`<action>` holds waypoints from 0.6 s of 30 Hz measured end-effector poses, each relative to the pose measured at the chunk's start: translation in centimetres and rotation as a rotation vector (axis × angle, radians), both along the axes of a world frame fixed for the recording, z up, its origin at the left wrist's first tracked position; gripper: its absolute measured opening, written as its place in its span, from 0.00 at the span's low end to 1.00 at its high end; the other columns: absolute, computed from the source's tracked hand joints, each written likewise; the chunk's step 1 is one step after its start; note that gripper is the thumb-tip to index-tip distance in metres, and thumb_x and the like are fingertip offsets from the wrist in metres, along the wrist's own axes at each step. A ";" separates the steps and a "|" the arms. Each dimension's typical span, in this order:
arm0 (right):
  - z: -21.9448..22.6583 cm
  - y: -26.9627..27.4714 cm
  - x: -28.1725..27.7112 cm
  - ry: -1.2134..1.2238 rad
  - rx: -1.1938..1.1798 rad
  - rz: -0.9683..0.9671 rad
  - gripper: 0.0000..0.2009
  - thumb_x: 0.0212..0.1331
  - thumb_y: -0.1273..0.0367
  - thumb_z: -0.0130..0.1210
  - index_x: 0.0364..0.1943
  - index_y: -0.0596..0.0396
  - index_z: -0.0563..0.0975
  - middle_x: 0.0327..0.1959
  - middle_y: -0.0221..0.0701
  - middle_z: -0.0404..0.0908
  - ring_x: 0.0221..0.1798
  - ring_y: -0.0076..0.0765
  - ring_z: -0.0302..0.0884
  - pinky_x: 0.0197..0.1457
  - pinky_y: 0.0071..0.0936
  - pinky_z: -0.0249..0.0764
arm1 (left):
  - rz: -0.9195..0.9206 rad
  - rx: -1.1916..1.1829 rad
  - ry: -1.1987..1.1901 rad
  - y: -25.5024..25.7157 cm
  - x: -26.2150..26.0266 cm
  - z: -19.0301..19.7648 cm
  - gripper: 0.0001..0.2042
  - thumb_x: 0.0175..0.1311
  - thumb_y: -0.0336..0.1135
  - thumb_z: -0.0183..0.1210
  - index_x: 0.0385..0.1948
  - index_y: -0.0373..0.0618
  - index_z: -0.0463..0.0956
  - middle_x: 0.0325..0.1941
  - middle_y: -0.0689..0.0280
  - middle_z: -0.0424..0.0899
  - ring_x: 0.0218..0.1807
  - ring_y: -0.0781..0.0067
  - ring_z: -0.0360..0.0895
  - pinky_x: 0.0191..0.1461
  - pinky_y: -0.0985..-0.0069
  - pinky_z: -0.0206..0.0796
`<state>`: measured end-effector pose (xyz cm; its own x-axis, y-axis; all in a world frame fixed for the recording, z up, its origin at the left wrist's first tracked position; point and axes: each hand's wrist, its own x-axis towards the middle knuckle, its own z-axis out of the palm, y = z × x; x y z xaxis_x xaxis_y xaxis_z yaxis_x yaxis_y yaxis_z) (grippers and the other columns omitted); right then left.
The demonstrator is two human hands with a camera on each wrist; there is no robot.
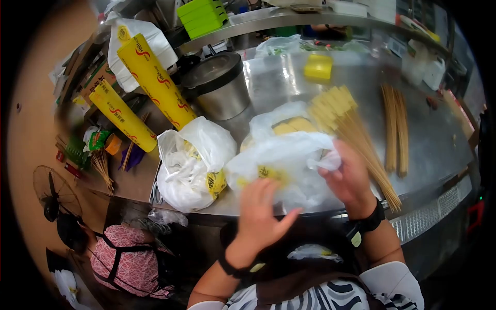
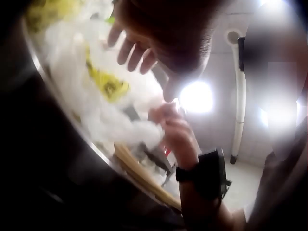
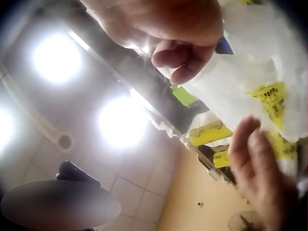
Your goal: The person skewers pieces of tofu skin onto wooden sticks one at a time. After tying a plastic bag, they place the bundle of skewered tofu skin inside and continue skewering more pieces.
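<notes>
A white plastic bag with yellow print [image 1: 289, 155] lies at the table's front edge, pale yellow slabs [image 1: 295, 125] showing at its opening. My right hand [image 1: 351, 173] grips the bag's gathered right corner, its fingers curled round the plastic; the right wrist view shows these curled fingers [image 3: 180, 60]. My left hand [image 1: 262, 214] is held at the bag's near side with its fingers extended and thumb spread, and the left wrist view shows the fingers [image 2: 132, 53] straight. Whether it touches the plastic I cannot tell.
Another stuffed white bag [image 1: 194, 165] stands at left, near yellow rolls [image 1: 157, 82] and a lidded steel pot [image 1: 219, 85]. Skewers with yellow pieces [image 1: 336, 108] fan out at right, beside bundles of bare sticks [image 1: 395, 129]. A person in pink [image 1: 132, 258] is at lower left.
</notes>
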<state>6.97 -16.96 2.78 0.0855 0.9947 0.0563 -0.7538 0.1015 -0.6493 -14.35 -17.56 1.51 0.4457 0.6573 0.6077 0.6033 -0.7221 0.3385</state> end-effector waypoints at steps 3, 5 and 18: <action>0.4 -0.4 -0.4 0.035 -0.020 -0.017 0.10 0.70 0.66 0.42 0.43 0.59 0.71 0.27 0.29 0.76 0.23 0.23 0.69 0.48 0.33 0.74 | 0.086 -0.021 0.086 1.6 2.0 -3.5 0.27 0.46 0.48 0.69 0.42 0.38 0.71 0.48 0.49 0.74 0.51 0.49 0.70 0.57 0.59 0.60; 0.3 -0.7 0.1 0.016 0.051 0.015 0.11 0.69 0.66 0.42 0.46 0.59 0.70 0.31 0.30 0.77 0.28 0.25 0.73 0.51 0.34 0.73 | 0.117 -0.071 0.071 1.9 2.3 -4.2 0.25 0.47 0.50 0.68 0.39 0.38 0.74 0.44 0.51 0.75 0.49 0.49 0.71 0.55 0.59 0.60; 1.7 1.1 4.7 -0.140 0.231 -0.146 0.19 0.66 0.70 0.47 0.59 0.63 0.65 0.56 0.39 0.73 0.60 0.38 0.69 0.65 0.42 0.64 | -0.166 -0.109 0.108 2.7 -0.9 -4.7 0.05 0.40 0.24 0.59 0.22 0.39 0.74 0.28 0.57 0.76 0.31 0.54 0.69 0.46 0.58 0.58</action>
